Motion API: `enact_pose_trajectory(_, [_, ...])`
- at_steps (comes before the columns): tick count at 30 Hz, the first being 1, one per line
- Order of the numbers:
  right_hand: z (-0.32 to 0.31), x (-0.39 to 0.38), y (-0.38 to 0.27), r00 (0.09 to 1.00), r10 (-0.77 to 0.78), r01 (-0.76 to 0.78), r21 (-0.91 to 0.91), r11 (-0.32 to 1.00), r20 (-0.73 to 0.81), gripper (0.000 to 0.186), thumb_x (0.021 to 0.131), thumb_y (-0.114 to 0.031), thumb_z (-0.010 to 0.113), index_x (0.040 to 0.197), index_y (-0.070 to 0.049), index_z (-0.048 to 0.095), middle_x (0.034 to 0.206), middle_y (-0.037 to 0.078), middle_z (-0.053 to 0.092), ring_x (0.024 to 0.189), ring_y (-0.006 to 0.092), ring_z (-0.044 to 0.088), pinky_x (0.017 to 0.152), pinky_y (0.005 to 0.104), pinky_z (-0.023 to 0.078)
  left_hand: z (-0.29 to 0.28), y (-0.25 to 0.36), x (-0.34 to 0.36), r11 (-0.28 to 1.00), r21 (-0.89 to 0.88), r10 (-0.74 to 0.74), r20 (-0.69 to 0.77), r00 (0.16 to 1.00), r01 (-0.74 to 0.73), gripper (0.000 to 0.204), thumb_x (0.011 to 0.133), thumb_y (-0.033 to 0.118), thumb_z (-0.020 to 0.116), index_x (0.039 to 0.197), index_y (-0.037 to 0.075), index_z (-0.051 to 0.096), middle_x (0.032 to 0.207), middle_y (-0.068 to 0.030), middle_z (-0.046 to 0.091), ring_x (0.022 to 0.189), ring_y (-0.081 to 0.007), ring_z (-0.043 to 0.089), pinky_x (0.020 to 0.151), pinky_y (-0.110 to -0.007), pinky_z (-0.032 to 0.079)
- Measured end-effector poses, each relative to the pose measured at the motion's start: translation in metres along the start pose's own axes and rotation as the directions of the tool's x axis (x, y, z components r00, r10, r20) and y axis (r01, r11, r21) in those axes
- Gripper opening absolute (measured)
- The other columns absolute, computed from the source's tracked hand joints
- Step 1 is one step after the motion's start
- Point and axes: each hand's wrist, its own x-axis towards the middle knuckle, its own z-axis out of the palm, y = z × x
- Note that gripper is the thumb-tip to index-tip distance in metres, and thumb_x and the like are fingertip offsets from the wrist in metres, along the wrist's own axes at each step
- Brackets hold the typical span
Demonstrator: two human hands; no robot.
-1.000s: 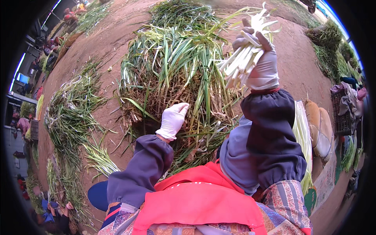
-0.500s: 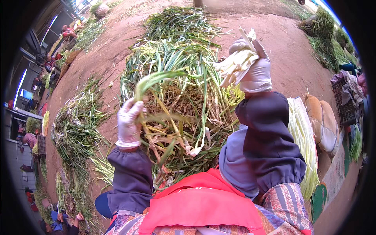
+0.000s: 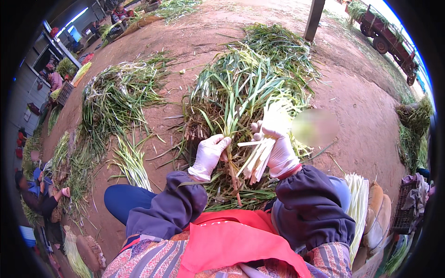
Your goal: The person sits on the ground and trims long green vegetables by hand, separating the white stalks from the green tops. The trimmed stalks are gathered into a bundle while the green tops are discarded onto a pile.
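My left hand [image 3: 209,155], in a white glove, pinches a green garlic plant [image 3: 230,121] partway along its stem. Its long leaves spread away from me and its brownish lower end hangs toward my lap. Close on the right, my gloved right hand [image 3: 283,157] is closed round a bunch of pale peeled garlic stalks [image 3: 257,161], their cut-looking ends pointing at me. Beyond both hands lies a heap of leafy garlic plants [image 3: 250,76], with brown roots or dry matter at its near left side. Leaves partly hide the right fingers.
A leafy heap [image 3: 118,99] and a small bundle of stalks [image 3: 132,164] lie to the left. Pale stalks [image 3: 356,211] are stacked at my right, beside tan sacks [image 3: 376,215] and a dark crate [image 3: 403,204]. A post [image 3: 315,18] and a trailer [image 3: 378,34] stand farther off. Another person [image 3: 44,199] sits far left.
My right hand has come down toward me with its bunch. My left hand has moved right beside it, a leafy plant in its fingers. The whole view has turned.
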Motion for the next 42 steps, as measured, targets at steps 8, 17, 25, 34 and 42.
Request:
enact_pose_trajectory(8, [0.004,0.005,0.026,0.971,0.232,-0.238,-0.211,0.948,-0.054,0.024,0.081,-0.013,0.06,0.102,-0.003,0.057,0.076,0.007,0.059,0.075,0.019,0.061,0.067,0.0335,0.051,0.007,-0.019,-0.019,0.975,0.169,0.153,-0.046,0.987,-0.144,0.02,0.09,0.015,0.061,0.102,-0.001,0.064,0.071,-0.0055,0.065,0.063,-0.0086,0.06,0.057,-0.025,0.048])
enact_pose_trajectory(17, [0.003,0.002,0.029,0.993,0.107,-0.116,-0.28,0.953,-0.046,0.033,0.077,-0.016,0.062,0.108,-0.003,0.058,0.083,0.007,0.06,0.076,0.0192,0.062,0.067,0.0339,0.052,0.011,-0.019,0.002,0.963,0.218,0.213,-0.272,0.938,-0.155,0.02,0.084,0.015,0.07,0.096,-0.001,0.067,0.072,-0.0059,0.067,0.065,-0.0067,0.058,0.059,-0.024,0.049])
enact_pose_trajectory(25, [0.002,0.003,0.028,0.979,0.206,-0.193,-0.296,0.936,0.012,0.036,0.079,-0.016,0.06,0.113,-0.004,0.056,0.083,0.01,0.063,0.074,0.0199,0.062,0.067,0.0349,0.052,0.009,-0.009,0.002,0.988,0.102,0.131,-0.143,0.981,-0.117,0.017,0.084,0.014,0.069,0.092,-0.001,0.067,0.073,-0.0028,0.066,0.062,-0.0061,0.056,0.055,-0.024,0.046])
enact_pose_trajectory(34, [0.009,0.001,0.034,0.984,0.175,-0.158,-0.322,0.934,0.025,0.038,0.077,-0.015,0.059,0.113,-0.003,0.056,0.086,0.011,0.064,0.074,0.0202,0.061,0.07,0.0351,0.051,0.01,0.002,-0.007,0.887,0.423,0.289,-0.198,0.937,-0.185,0.013,0.087,0.012,0.064,0.089,0.0,0.067,0.065,-0.0002,0.061,0.058,-0.0049,0.052,0.052,-0.024,0.043])
enact_pose_trajectory(42, [0.01,0.006,0.013,0.997,-0.04,0.024,-0.224,0.974,-0.07,0.033,0.073,-0.009,0.058,0.104,0.001,0.06,0.096,0.009,0.064,0.08,0.0195,0.059,0.075,0.0331,0.049,-0.03,-0.066,-0.003,0.84,-0.542,-0.17,-0.187,0.967,0.043,0.019,0.097,0.02,0.047,0.095,0.003,0.057,0.084,-0.008,0.063,0.076,-0.0179,0.063,0.074,-0.032,0.051])
